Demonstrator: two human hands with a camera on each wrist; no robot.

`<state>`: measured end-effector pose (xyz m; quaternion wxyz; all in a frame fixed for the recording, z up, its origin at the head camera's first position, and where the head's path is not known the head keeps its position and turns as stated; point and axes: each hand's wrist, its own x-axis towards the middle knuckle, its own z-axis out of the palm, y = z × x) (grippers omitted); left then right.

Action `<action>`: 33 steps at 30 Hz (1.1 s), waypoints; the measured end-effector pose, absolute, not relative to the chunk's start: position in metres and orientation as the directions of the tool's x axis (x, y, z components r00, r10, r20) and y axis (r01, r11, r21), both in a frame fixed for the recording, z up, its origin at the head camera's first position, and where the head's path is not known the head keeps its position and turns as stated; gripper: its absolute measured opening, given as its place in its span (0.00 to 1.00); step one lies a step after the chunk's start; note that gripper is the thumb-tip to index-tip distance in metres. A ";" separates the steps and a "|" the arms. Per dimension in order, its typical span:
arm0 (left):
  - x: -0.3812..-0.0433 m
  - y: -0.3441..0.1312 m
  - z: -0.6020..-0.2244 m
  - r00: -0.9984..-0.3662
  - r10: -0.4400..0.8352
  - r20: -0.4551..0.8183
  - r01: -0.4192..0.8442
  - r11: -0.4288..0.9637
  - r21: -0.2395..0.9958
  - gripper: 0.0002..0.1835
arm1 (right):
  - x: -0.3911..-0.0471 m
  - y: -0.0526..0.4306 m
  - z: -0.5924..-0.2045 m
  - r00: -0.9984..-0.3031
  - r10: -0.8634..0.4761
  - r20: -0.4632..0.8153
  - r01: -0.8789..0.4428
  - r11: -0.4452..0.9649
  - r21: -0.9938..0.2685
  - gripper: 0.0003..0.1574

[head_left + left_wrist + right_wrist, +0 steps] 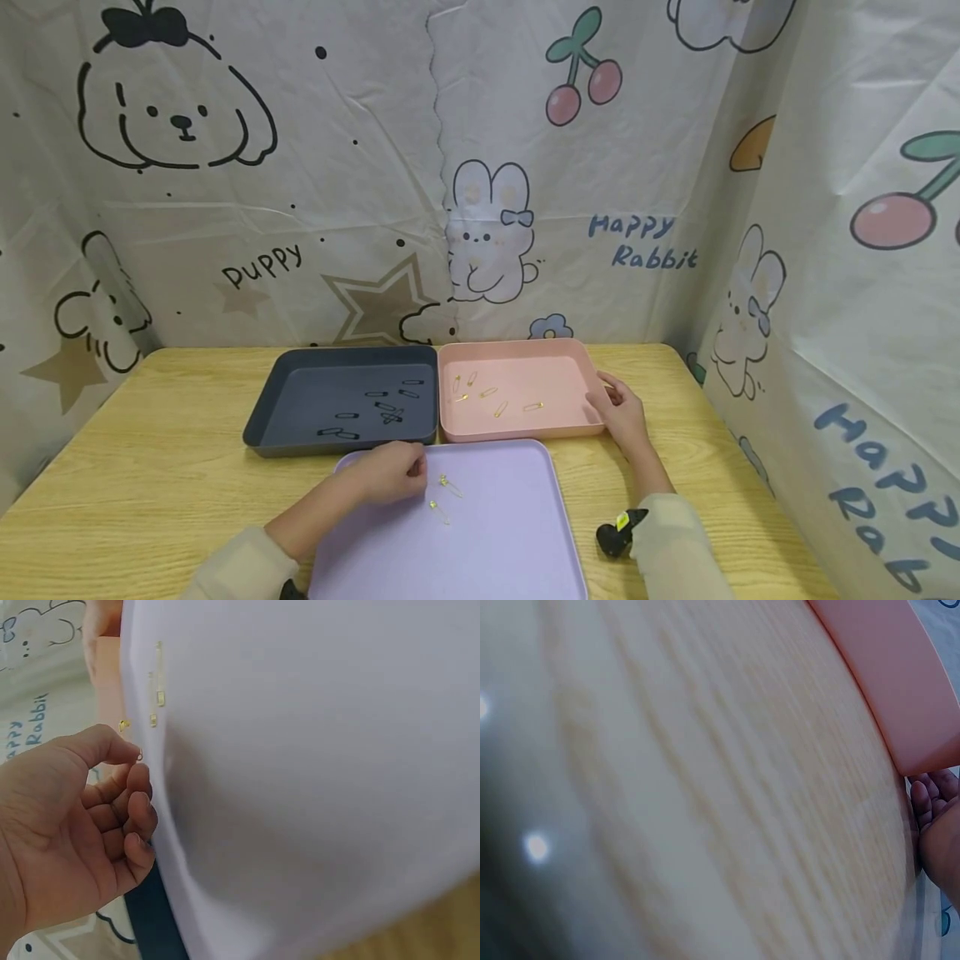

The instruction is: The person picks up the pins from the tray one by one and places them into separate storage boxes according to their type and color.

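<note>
My left hand (390, 473) is over the upper left part of the lavender tray (510, 550). Its thumb and forefinger pinch a small gold safety pin (139, 755), mostly hidden by the fingertips. Close by on that tray lie gold safety pins (439, 512). At the right end of the pink tray (525, 350), my right hand (624, 415) grips the rim, its thumb side over the edge. Several gold safety pins (501, 409) are scattered in the pink tray. The dark grey tray (300, 400) beside it has several black safety pins (377, 393) in it.
All three trays stand close together on a wood-grain table (172, 450). Behind and on both sides hangs a printed cloth (360, 167). A black wrist device (617, 537) sits at the right sleeve.
</note>
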<state>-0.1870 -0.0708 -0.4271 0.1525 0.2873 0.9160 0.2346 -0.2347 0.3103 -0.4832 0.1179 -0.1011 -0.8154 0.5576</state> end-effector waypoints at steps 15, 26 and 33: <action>-0.210 -0.049 -0.398 -0.820 0.562 -0.112 0.411 0.713 0.568 0.03 | -0.233 0.311 -0.482 -0.954 0.292 0.066 0.044 0.356 -0.933 0.32; -0.228 -0.028 -0.390 -0.840 0.526 -0.134 0.363 0.728 0.581 0.02 | -0.233 0.309 -0.480 -0.952 0.297 0.070 0.043 0.356 -0.933 0.32; -0.241 -0.013 -0.386 -0.826 0.556 -0.095 0.402 0.698 0.593 0.02 | -0.235 0.310 -0.483 -0.952 0.300 0.059 0.053 0.351 -0.935 0.32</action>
